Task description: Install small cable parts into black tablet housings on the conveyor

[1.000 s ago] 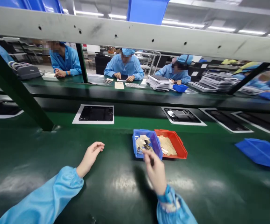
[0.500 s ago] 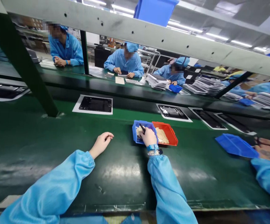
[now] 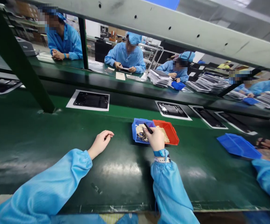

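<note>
My right hand (image 3: pixel 157 139) is closed around a slim black tool (image 3: pixel 148 128) that looks like tweezers; its lower end is hard to make out. The hand is over the right side of a blue bin (image 3: pixel 133 132), which holds pale pieces and small dark and shiny parts. Against that bin stands a red bin (image 3: pixel 174 134) with flat cream-coloured pieces (image 3: pixel 164 133), partly behind my hand. My left hand (image 3: pixel 100 144) rests on the green bench (image 3: pixel 116 186), left of the bins, with fingers curled together. A dark spot shows between its thumb and fingers, unclear.
Flat black device panels on white sheets (image 3: pixel 91 100) lie along the far strip, several in a row. A green post (image 3: pixel 25 59) rises at left. Another blue bin (image 3: pixel 239 145) and a co-worker's sleeve (image 3: pixel 269 177) are at right. Several people in blue sit across the bench.
My right hand has lifted and moved right with the black tool, from inside the blue bin towards the red one. More of the blue bin's contents shows. My left hand stays resting.
</note>
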`<action>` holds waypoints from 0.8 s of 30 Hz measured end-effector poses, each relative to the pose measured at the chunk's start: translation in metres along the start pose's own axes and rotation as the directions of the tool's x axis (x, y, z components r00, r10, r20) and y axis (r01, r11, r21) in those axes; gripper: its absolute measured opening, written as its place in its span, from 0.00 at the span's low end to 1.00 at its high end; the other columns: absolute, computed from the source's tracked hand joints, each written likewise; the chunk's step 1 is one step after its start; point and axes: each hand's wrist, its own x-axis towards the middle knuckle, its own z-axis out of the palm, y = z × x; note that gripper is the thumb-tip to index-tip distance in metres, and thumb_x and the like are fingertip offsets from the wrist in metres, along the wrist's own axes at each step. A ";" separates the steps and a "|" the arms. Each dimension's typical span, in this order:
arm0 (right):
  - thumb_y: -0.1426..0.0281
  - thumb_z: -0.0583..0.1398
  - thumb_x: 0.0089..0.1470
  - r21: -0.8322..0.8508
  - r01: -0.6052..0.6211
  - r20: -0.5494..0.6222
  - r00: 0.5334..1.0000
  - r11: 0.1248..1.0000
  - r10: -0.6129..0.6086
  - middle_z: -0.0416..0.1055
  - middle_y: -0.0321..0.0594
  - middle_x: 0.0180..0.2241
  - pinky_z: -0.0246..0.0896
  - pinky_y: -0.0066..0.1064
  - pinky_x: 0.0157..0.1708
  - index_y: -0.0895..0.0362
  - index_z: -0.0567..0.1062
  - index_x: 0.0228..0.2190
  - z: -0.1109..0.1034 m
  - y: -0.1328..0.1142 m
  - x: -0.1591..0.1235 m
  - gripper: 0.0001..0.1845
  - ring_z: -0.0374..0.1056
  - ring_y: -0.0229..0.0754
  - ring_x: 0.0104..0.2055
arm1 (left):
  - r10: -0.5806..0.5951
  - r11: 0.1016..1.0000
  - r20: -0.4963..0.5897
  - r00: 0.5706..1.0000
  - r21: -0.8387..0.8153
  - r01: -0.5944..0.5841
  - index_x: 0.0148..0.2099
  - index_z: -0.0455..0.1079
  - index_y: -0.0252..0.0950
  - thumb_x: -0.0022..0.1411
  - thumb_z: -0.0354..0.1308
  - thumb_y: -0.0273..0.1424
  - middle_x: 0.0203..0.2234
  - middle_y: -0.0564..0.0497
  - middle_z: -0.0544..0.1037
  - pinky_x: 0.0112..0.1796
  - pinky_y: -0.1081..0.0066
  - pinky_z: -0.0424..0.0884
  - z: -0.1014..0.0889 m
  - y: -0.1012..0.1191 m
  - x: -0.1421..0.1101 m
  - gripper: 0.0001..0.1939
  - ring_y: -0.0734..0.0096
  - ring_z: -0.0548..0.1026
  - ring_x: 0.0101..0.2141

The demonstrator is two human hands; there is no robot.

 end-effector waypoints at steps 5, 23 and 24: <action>0.63 0.53 0.55 0.308 0.171 0.099 0.973 0.936 -0.210 0.73 0.39 0.27 0.63 0.29 0.30 0.57 0.73 0.27 0.006 -0.026 -0.040 0.14 0.68 0.41 0.29 | -0.020 0.978 0.108 0.994 -0.205 0.042 0.48 0.63 0.34 0.64 0.42 0.39 0.36 0.46 0.73 0.24 0.77 0.71 0.031 0.016 -0.005 0.17 0.72 0.74 0.32; 0.69 0.61 0.51 0.584 0.156 0.037 0.975 0.797 -0.218 0.75 0.41 0.34 0.67 0.35 0.38 0.53 0.77 0.34 0.036 -0.040 -0.077 0.07 0.71 0.43 0.36 | 0.136 0.990 0.199 0.970 -0.052 -0.128 0.35 0.76 0.37 0.60 0.55 0.33 0.32 0.47 0.77 0.36 0.70 0.72 0.042 0.021 -0.008 0.10 0.69 0.74 0.34; 0.69 0.61 0.51 0.589 0.148 0.037 0.977 0.795 -0.209 0.75 0.41 0.34 0.67 0.35 0.38 0.53 0.77 0.34 0.037 -0.040 -0.077 0.06 0.71 0.44 0.37 | 0.136 0.991 0.197 0.971 -0.041 -0.130 0.35 0.76 0.37 0.60 0.54 0.33 0.32 0.47 0.77 0.36 0.70 0.72 0.042 0.021 -0.007 0.10 0.68 0.74 0.34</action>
